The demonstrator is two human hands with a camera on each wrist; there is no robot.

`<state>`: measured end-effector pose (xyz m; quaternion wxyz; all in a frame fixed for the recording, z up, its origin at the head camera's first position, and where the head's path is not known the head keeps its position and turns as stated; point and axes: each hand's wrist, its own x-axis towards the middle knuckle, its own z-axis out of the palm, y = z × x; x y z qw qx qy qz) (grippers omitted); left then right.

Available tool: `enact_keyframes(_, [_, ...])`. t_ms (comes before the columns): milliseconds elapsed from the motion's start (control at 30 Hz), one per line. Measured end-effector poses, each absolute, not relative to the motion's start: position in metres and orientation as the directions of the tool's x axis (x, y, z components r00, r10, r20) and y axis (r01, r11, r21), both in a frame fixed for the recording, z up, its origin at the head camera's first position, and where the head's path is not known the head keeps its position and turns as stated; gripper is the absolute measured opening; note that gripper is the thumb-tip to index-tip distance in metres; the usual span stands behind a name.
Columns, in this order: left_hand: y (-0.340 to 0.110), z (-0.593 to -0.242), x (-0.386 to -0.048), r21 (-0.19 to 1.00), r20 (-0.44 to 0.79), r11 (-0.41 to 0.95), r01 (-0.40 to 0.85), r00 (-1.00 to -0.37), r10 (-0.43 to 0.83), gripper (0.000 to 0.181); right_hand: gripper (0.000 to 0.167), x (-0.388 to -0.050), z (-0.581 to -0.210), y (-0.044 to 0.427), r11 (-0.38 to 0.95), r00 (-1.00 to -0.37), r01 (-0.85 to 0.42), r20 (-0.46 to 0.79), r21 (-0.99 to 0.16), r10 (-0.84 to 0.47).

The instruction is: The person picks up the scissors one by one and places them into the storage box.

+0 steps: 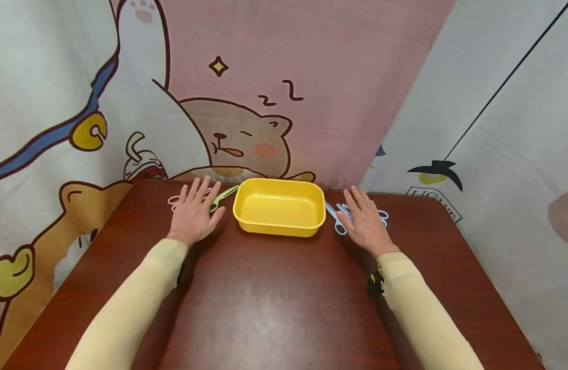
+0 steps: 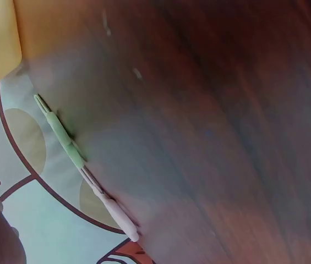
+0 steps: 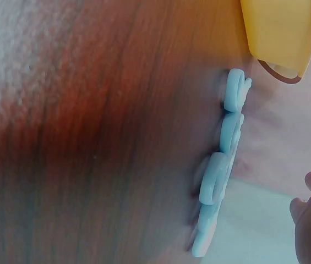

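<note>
A yellow basket (image 1: 279, 230) stands at the far middle of the table. My left hand (image 1: 194, 213), palm down with fingers spread, is over the pink scissors (image 1: 173, 200) and beside the green scissors (image 1: 225, 194), partly hiding them. Over the blue scissors (image 1: 341, 227) at the basket's right, my right hand (image 1: 366, 222) is spread the same way and covers part of them. Neither hand holds anything. The left wrist view shows the green scissors (image 2: 64, 137) and pink scissors (image 2: 116, 214) end to end; the right wrist view shows blue handles (image 3: 214, 179) in a row.
The brown table (image 1: 274, 303) reaches toward me between both forearms. Behind it hangs a printed cloth (image 1: 334, 77) with cartoon animals, close to the table's far edge. A rounded, blurry shape (image 1: 566, 216) shows at the right edge of the head view.
</note>
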<state>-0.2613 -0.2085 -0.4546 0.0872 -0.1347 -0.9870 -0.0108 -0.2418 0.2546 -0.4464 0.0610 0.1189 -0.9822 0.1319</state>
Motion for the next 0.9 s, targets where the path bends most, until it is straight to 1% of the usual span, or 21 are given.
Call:
enact_keyframes(233, [-0.204,-0.454,-0.263,-0.008,0.154,0.966,0.259,-0.954,0.257,0.078,0.072,-0.24,-0.449,0.253,0.917,-0.964,-0.254,0.161,-0.308,-0.213])
enact_keyframes(533, [-0.197,-0.454,-0.261,0.027,0.154,0.965,0.261,-0.955,0.254,0.077,0.07,-0.237,-0.452,0.252,0.878,-0.966,-0.251,0.164,-0.409,-0.199])
enact_keyframes(900, [-0.19,-0.453,-0.26,0.064,0.168,0.963,0.262,-0.954,0.249,0.076,0.066,-0.233,-0.455,0.251,0.832,-0.972,-0.218,0.194,-0.511,-0.136])
